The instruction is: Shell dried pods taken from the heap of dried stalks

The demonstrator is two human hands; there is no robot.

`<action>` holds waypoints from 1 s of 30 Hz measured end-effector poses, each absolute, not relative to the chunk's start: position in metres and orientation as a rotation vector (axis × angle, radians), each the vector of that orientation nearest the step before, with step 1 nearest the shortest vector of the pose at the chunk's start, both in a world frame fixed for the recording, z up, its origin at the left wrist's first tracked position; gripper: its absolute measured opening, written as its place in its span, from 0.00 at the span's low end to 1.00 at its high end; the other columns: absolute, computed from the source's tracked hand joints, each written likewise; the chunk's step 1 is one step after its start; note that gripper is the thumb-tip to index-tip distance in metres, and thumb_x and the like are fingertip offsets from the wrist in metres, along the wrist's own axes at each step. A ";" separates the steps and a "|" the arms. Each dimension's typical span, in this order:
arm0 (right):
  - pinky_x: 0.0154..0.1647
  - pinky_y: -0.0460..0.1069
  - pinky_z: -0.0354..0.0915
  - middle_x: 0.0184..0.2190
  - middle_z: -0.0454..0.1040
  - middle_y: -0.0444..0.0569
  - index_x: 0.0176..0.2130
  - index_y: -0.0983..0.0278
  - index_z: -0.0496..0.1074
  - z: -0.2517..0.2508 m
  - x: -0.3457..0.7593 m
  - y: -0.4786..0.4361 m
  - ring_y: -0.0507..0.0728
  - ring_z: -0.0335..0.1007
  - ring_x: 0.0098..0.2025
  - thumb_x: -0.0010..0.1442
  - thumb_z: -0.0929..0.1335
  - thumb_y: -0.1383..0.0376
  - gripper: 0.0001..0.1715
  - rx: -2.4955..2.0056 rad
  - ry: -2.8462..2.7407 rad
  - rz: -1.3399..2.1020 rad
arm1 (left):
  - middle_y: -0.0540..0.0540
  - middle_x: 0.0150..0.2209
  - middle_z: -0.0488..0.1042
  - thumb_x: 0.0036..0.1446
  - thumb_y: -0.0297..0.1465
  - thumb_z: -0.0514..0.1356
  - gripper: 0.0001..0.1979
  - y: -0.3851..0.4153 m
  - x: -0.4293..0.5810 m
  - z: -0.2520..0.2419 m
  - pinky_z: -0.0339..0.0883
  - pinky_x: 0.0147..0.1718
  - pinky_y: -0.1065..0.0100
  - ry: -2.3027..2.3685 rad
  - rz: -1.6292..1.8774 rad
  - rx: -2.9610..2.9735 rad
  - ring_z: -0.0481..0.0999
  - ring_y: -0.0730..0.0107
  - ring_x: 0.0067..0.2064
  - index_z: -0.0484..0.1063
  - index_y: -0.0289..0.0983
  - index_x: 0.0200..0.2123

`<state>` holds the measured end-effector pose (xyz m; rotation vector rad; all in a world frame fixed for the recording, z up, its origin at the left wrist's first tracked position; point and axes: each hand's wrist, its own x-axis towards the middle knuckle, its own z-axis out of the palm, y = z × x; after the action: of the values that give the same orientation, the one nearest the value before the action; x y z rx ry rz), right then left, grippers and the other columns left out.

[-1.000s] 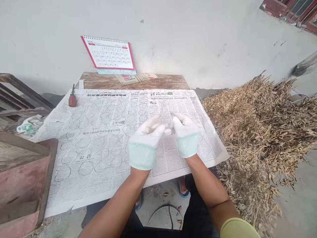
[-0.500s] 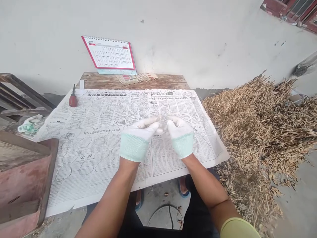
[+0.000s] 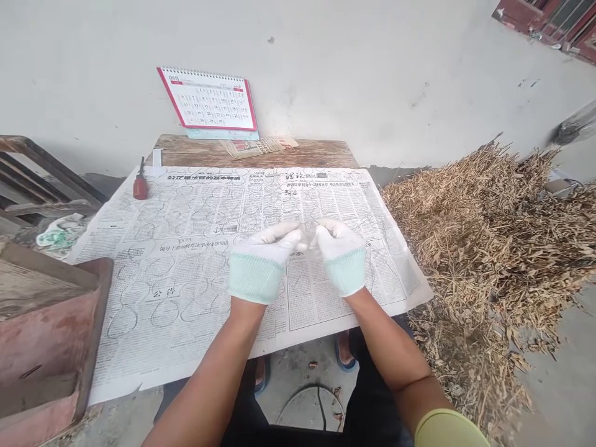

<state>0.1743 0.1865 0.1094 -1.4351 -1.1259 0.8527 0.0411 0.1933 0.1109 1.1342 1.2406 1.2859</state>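
Both gloved hands are curled shut, fingertips meeting above the middle of the newspaper point(image 3: 186, 248). The left hand point(image 3: 263, 257) and the right hand point(image 3: 339, 254) pinch a small pale piece point(image 3: 306, 234) between them. It is blurred and mostly covered, so what it is cannot be told, nor which way it points or how its long axis runs. It is held just over the printed sheet, right of centre.

The one container in view is a worn reddish wooden box point(image 3: 46, 335) at the near left, its edge touching the paper's corner; only its own boards show inside.

A second ago the hands sat a little further right and nearer the body, with the left fingers more spread. Since half a second ago they have hardly shifted, pinched the same way.

The paper covers most of a wooden table point(image 3: 302, 152). A red-handled screwdriver point(image 3: 139, 183) lies at the sheet's far left corner, shaft pointing away. A desk calendar point(image 3: 209, 102) leans on the wall behind, a printed leaflet point(image 3: 256, 146) just beside it. To the right, well apart from the hands, a heap of dry stalks point(image 3: 488, 236) lies on the ground.
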 end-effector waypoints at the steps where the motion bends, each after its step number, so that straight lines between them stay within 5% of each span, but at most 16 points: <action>1: 0.41 0.50 0.74 0.26 0.80 0.41 0.44 0.57 0.82 0.109 0.175 0.187 0.55 0.81 0.33 0.66 0.66 0.65 0.14 -1.439 -1.134 0.852 | 0.45 0.31 0.85 0.55 0.38 0.72 0.18 0.195 0.040 0.109 0.73 0.60 0.49 1.211 1.273 1.116 0.86 0.55 0.45 0.86 0.38 0.47; 6: 0.40 0.50 0.74 0.32 0.83 0.42 0.42 0.57 0.83 0.104 0.180 0.187 0.56 0.82 0.36 0.66 0.66 0.64 0.14 -1.454 -1.205 0.820 | 0.42 0.37 0.86 0.50 0.37 0.74 0.18 0.203 0.037 0.103 0.75 0.55 0.52 1.098 1.183 1.048 0.85 0.55 0.46 0.85 0.36 0.44; 11: 0.40 0.49 0.73 0.38 0.84 0.43 0.42 0.57 0.84 0.100 0.183 0.188 0.54 0.80 0.39 0.67 0.66 0.63 0.15 -1.444 -1.292 0.832 | 0.48 0.26 0.78 0.47 0.39 0.75 0.13 0.211 0.034 0.103 0.75 0.42 0.57 0.910 1.068 0.969 0.78 0.64 0.31 0.83 0.37 0.34; 15: 0.44 0.50 0.74 0.37 0.84 0.44 0.41 0.58 0.83 0.105 0.187 0.190 0.55 0.81 0.41 0.67 0.67 0.62 0.13 -1.406 -1.356 0.930 | 0.50 0.22 0.70 0.48 0.40 0.73 0.14 0.215 0.032 0.102 0.69 0.36 0.62 0.807 1.000 1.038 0.71 0.68 0.29 0.75 0.39 0.22; 18: 0.50 0.52 0.73 0.40 0.84 0.46 0.39 0.60 0.83 0.109 0.191 0.191 0.56 0.81 0.46 0.64 0.71 0.62 0.09 -1.332 -1.315 0.986 | 0.49 0.24 0.72 0.51 0.39 0.71 0.13 0.213 0.030 0.104 0.67 0.35 0.64 0.924 1.014 1.178 0.70 0.68 0.30 0.75 0.39 0.22; 24: 0.41 0.51 0.74 0.31 0.82 0.46 0.32 0.63 0.82 0.102 0.198 0.195 0.54 0.78 0.34 0.62 0.73 0.54 0.15 -1.122 -1.194 1.199 | 0.48 0.28 0.77 0.55 0.39 0.66 0.10 0.205 0.026 0.115 0.67 0.37 0.63 1.186 0.943 1.449 0.74 0.63 0.34 0.76 0.40 0.26; 30: 0.39 0.50 0.73 0.27 0.80 0.45 0.30 0.63 0.80 0.090 0.201 0.202 0.52 0.75 0.31 0.62 0.72 0.56 0.15 -1.116 -1.206 1.277 | 0.51 0.23 0.66 0.63 0.38 0.56 0.17 0.200 0.020 0.121 0.54 0.27 0.64 1.304 0.743 1.896 0.62 0.69 0.25 0.63 0.41 0.21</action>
<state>0.2014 0.2023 0.0900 -1.1158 -1.2063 1.2768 0.0200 0.2005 0.1212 1.8963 1.3044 0.7427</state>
